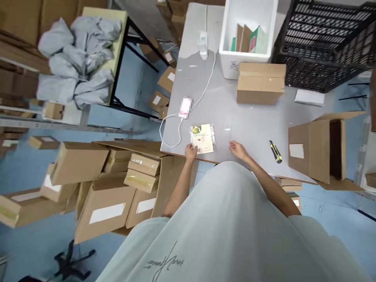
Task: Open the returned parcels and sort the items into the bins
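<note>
A flat, cream-coloured packet [203, 139] in a clear plastic sleeve, printed with a yellow-green fruit picture, lies on the grey table near its front edge. My left hand [190, 152] grips the packet's lower left corner between thumb and fingers. To the right of the packet, my right hand [239, 150] rests low over the table by the edge. Its fingers are loosely bent and a little apart, with nothing visible in them. Further right lies a black and yellow utility knife [275, 152].
The grey table [217, 113] carries a white cable with a blurred-out device [185, 108], a closed carton [261, 84], a white foam box [243, 58], a black crate [311, 51] and an open carton [308, 150]. Left of me stands a large box of cartons [176, 176].
</note>
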### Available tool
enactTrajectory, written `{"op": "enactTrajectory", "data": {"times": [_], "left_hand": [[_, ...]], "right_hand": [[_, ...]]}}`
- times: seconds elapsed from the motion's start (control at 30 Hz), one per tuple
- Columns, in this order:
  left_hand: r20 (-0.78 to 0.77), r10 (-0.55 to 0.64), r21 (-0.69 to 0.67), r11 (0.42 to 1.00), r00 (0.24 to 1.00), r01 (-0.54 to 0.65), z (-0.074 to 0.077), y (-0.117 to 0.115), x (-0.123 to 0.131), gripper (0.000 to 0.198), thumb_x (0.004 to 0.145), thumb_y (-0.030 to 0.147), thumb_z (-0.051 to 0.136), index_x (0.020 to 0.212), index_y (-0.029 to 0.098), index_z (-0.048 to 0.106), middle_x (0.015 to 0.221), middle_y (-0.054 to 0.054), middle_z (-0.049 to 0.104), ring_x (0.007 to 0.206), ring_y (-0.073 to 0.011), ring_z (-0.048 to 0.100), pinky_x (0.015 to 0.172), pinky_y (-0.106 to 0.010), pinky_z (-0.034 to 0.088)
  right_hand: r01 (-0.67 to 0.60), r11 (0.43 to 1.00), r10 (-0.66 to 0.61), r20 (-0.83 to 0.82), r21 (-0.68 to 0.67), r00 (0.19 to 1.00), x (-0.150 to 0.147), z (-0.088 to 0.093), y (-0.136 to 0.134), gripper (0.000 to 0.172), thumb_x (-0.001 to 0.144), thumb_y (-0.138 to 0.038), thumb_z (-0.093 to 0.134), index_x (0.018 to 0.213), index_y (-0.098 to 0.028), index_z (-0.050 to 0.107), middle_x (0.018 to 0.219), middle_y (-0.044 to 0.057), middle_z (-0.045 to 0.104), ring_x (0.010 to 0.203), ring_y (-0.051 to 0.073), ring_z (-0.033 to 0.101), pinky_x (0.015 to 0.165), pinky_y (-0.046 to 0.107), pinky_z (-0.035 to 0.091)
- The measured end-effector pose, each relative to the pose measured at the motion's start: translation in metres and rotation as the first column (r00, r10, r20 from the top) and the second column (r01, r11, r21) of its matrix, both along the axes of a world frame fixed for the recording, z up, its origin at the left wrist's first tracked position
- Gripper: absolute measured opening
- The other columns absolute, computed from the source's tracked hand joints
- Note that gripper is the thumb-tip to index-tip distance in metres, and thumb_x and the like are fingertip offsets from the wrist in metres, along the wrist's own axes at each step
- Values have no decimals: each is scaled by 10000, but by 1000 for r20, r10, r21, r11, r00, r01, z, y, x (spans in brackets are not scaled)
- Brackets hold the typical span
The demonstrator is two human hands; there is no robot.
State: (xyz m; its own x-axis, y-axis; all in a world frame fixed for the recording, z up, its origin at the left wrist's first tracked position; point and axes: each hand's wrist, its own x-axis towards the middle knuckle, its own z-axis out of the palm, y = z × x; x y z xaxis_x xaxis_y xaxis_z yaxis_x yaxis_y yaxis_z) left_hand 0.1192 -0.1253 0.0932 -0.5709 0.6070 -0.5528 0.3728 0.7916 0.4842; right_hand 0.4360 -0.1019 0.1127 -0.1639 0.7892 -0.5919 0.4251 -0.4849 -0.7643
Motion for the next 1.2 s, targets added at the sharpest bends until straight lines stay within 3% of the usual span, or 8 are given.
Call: {"op": "enactTrajectory", "data": {"times": [0.07, 0.2, 0.33, 0.43, 0.63, 0.9, 1.07, 1.2], "left_hand": [[22, -9, -37, 999, 1000, 10, -11, -11, -8, 448, 884, 218, 734, 1328, 170, 700, 1274, -158, 816, 1262, -314, 760, 1166, -450, 558], [67, -51, -23, 998, 996, 52, -30, -18, -9, 481, 873, 209, 744, 1349, 156, 710, 1335, -171, 804, 1253, -300, 759, 1170, -413, 547], [40, -70, 18, 997, 997, 69, -40, -15, -9, 571, 912, 193, 706, 1477, 119, 661, 1551, -240, 679, 1489, -344, 624, 1305, -443, 452], [28, -72, 18, 997, 997, 72, -43, -13, -10, 593, 949, 166, 665, 1533, 79, 623, 1565, -279, 635, 1520, -380, 590, 1338, -485, 418], [10, -191, 43, 981, 982, 191, -44, -20, -10, 560, 972, 168, 648, 1529, 120, 639, 1542, -252, 641, 1438, -400, 631, 1312, -527, 446], [90, -250, 17, 968, 964, 249, -35, -21, 9, 537, 936, 193, 667, 1472, 166, 671, 1398, -191, 727, 1319, -380, 707, 1236, -523, 508], [231, -278, 0, 958, 932, 286, -30, -10, 39, 518, 898, 190, 717, 1416, 173, 689, 1290, -148, 796, 1229, -340, 762, 1162, -480, 559], [279, -290, 0, 953, 915, 302, -25, -2, 63, 493, 877, 201, 757, 1365, 163, 703, 1248, -156, 817, 1216, -340, 774, 1110, -476, 590]], "right_hand": [[-91, 994, 92, 31, -53, 995, -39, -11, 9, 306, 954, -165, 732, 1250, -197, 801, 1278, 125, 869, 1232, 288, 807, 1219, 449, 576], [-117, 986, 127, 81, -118, 989, -94, -31, 20, 340, 968, -174, 741, 1306, -176, 776, 1377, 152, 837, 1305, 321, 774, 1228, 450, 559], [-81, 980, 108, 144, -184, 984, -120, -45, 20, 399, 1011, -215, 694, 1397, -116, 730, 1376, 188, 825, 1265, 320, 783, 1156, 415, 594], [-38, 977, 77, 180, -211, 981, -127, -50, 16, 442, 1026, -207, 662, 1450, -94, 708, 1373, 192, 828, 1198, 289, 808, 1101, 379, 614], [13, 974, 42, 236, -228, 971, -129, -53, 12, 330, 983, -283, 740, 1289, -174, 798, 1177, 101, 887, 1034, 244, 827, 1042, 352, 633], [110, 978, -54, 301, -175, 952, -99, -49, 13, 194, 934, -213, 605, 993, -216, 790, 1150, 78, 867, 1130, 243, 782, 1123, 347, 580], [236, 961, -182, 316, -143, 931, -71, -40, 6, 266, 1017, -362, 537, 1079, -192, 731, 1066, 75, 832, 1077, 253, 762, 1048, 341, 600], [274, 957, -244, 247, -95, 938, -52, -23, 4, 374, 968, -492, 729, 1178, -184, 706, 1052, 58, 826, 1080, 256, 744, 993, 327, 614]]}}
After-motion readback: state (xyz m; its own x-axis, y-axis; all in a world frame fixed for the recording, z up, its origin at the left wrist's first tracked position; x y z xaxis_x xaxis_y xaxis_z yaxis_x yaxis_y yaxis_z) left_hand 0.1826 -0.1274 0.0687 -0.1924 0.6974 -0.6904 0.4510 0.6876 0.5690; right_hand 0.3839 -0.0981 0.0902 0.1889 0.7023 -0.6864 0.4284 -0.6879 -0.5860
